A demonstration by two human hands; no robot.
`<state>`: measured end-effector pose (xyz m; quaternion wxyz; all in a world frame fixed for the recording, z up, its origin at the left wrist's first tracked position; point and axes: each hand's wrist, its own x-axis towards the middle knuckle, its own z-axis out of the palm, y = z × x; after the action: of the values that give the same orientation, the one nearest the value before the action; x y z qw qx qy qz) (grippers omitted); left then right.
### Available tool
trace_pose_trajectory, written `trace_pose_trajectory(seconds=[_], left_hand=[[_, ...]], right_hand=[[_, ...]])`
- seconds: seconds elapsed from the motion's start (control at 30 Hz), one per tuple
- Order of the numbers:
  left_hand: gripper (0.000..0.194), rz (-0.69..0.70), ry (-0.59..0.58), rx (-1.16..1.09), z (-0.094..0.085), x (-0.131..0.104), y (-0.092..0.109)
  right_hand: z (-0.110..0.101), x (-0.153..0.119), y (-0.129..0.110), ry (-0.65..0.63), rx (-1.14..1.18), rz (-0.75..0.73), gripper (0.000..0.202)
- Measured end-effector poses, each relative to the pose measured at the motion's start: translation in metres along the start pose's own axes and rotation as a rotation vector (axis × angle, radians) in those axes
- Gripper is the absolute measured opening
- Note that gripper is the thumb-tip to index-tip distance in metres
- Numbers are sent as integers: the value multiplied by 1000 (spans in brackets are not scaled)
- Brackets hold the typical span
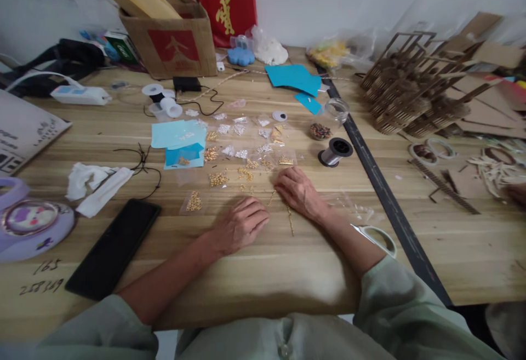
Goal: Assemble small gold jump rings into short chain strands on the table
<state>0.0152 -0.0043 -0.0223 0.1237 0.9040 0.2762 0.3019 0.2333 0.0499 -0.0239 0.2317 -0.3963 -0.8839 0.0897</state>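
Observation:
My right hand [299, 193] rests on the wooden table with its fingers bent together, closed on a thin gold chain [291, 222]. One length of the chain trails from under the hand toward me, and another short length shows at the fingertips. To its left lies my left hand [243, 223], fingers curled and pressed together; what they hold, if anything, is hidden. Just beyond both hands are small gold links [245, 173], a pile of gold beads [217, 179] and a clear bag of gold beads [194, 201]. Silvery findings [240, 129] lie in small bags farther back.
A wire spool [335, 152] and a glass jar of beads [329, 121] stand right of the hands. White-handled scissors [376, 239] lie by my right forearm. A black phone [114, 247] is at left, blue cards [181, 141] behind, brown wooden frames [411, 86] at right.

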Motion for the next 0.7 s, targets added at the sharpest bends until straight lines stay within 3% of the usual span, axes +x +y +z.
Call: trace_pose_trajectory(seconds=[0.43,0.7], left_hand=[[14,8,-20,25,0,0,0],[15,-18,-14,39,-2,-1,0]], right_hand=[[2,3,-5,-49,-124,-46,19],[-3,2,6,-4,37,25,16]])
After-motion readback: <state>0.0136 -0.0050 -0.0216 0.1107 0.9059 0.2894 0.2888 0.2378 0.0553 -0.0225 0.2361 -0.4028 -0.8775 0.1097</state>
